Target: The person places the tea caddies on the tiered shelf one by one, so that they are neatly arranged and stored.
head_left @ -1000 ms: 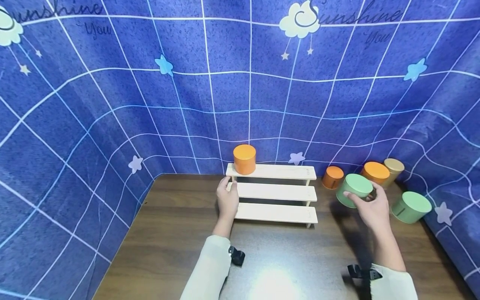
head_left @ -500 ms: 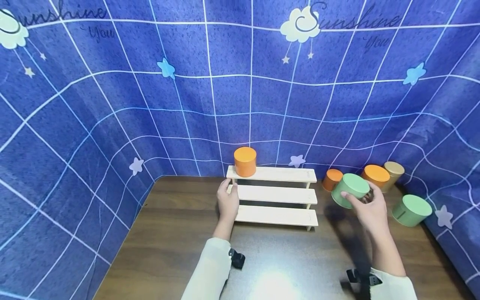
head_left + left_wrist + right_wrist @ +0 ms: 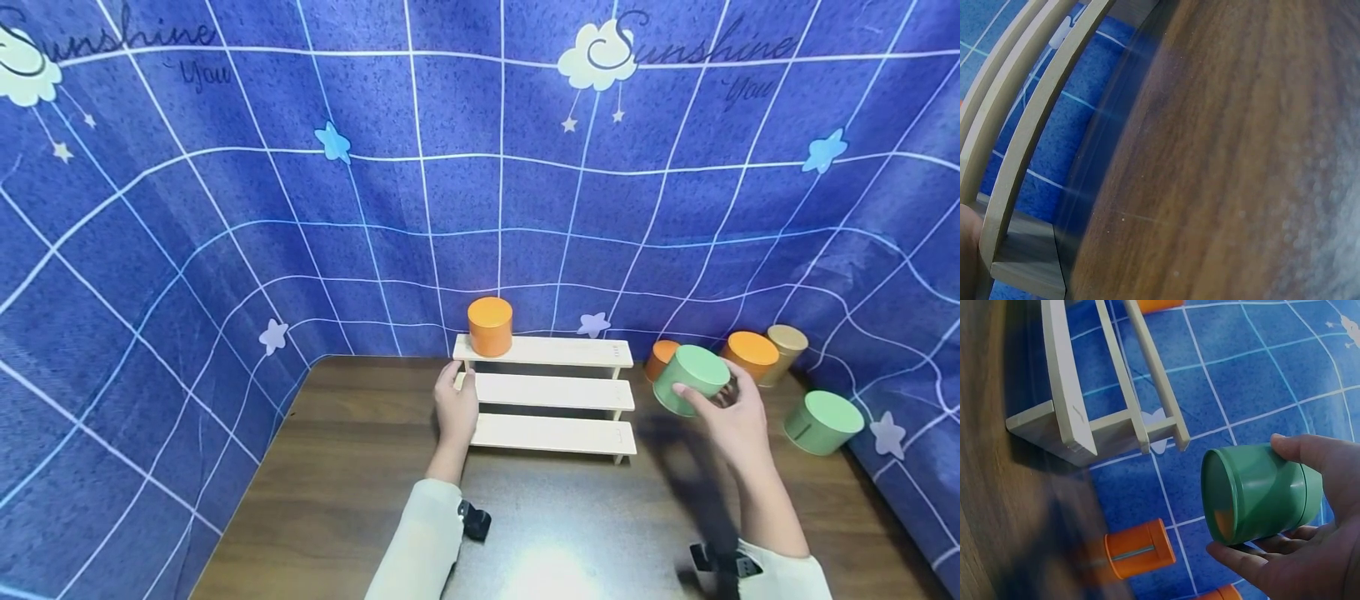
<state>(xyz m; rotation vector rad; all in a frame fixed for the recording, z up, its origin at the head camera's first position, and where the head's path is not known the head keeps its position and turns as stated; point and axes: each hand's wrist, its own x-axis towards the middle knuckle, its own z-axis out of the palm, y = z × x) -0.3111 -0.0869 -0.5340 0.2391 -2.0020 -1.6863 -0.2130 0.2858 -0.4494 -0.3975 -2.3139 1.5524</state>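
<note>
Head cam: got a wooden rack near the middle, with an orange tub on the top board at 11 o'clock. Can see the left hand at 9 o'clock, clamped round that end. Over at 3 o'clock, apart from the rack, got a green tub gripped in the right hand, off the table. From that tub, look to 10 o'clock for a small orange tub, 2 for a bigger orange tub plus a tan tub, 4 for a second green tub.

Left wrist: just rack boards at 10 o'clock, sliver of left hand touching at 8. Can't make out fingers here.

Right wrist: same green tub at 4 o'clock, clamped between thumb and fingers. Rack at 10, small orange tub near 6.
</note>
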